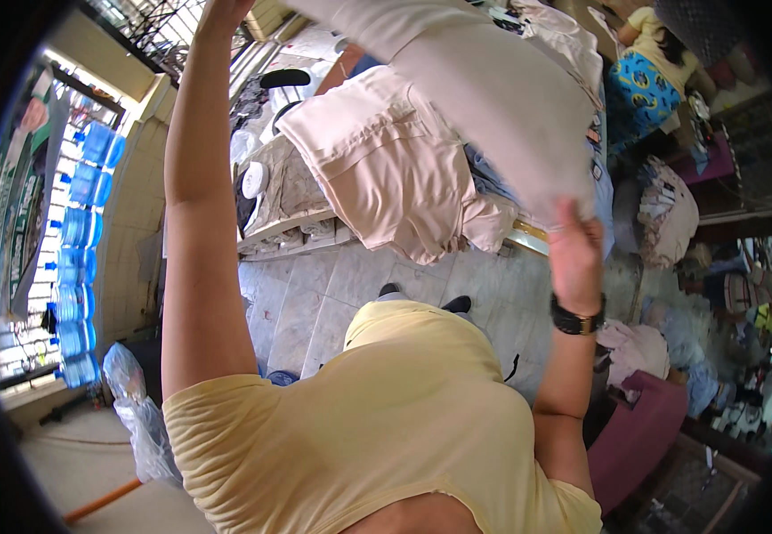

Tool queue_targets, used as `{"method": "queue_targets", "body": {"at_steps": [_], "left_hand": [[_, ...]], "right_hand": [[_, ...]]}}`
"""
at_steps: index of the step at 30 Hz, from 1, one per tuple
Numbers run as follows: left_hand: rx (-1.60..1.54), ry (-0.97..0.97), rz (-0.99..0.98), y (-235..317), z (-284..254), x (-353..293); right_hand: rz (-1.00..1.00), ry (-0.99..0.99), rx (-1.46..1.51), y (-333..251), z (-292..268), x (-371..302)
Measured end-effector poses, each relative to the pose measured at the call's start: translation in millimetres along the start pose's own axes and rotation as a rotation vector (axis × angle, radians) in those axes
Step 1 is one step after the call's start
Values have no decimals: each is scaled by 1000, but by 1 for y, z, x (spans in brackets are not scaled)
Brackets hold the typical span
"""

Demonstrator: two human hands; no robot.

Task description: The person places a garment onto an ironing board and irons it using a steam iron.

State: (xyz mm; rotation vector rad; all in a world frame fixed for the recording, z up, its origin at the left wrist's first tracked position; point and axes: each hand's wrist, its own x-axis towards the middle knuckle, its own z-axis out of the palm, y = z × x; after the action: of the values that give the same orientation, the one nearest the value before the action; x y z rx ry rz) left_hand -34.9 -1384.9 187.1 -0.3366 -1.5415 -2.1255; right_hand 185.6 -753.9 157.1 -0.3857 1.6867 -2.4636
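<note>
A pale beige length of cloth (pixel 501 84), blurred by motion, stretches from the top edge down to my right hand (pixel 575 258). The fingers of that hand are closed on its lower end, and a dark watch sits on the wrist. My left arm reaches straight up, and only the base of my left hand (pixel 228 9) shows at the top edge; its fingers are out of the picture. Below the raised cloth, a pale pink garment (pixel 386 169) lies rumpled on the table, hanging over the near edge.
More pale cloth (pixel 559 36) lies at the table's far right. A person (pixel 657 62) in yellow and blue is beyond it. Bundled clothes (pixel 666 209) and a purple chair (pixel 639 436) stand to the right. Blue water jugs (pixel 79 267) and a plastic bag (pixel 137 409) are left.
</note>
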Motion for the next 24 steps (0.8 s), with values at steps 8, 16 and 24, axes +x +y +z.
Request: {"method": "queue_targets", "body": {"at_steps": [8, 16, 24], "left_hand": [[1082, -76, -333, -136, -98, -122], [1399, 39, -360, -196, -142, -194], [1711, 245, 8, -194, -33, -248]], "right_hand": [[910, -194, 10, 192, 41, -41], [1331, -207, 47, 292, 40, -58], [1433, -462, -356, 317, 20, -70]]}}
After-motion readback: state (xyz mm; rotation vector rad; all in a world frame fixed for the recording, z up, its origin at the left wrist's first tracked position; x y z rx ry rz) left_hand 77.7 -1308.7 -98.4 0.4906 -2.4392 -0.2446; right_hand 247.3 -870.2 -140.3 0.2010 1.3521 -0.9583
